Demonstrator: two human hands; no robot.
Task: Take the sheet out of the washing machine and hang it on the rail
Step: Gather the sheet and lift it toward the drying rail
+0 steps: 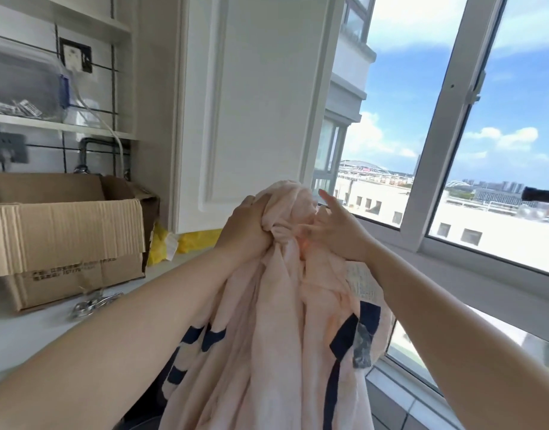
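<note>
A pale pink sheet (276, 336) with dark blue markings hangs bunched in front of me, held up at chest height. My left hand (245, 228) grips the gathered top of the sheet in a fist. My right hand (335, 231) touches the bunch from the right, index finger raised and the other fingers curled into the fabric. The sheet's lower part drops out of view at the bottom edge. A dark rod end (541, 193) juts in at the right edge; whether it is the rail I cannot tell. The washing machine is not in view.
An open cardboard box (65, 240) sits on the white counter (34, 336) at left, with a metal clip (93, 304) in front and yellow bags (161, 246) behind. A white cabinet door (251, 103) stands ahead. Large windows (453, 150) fill the right side.
</note>
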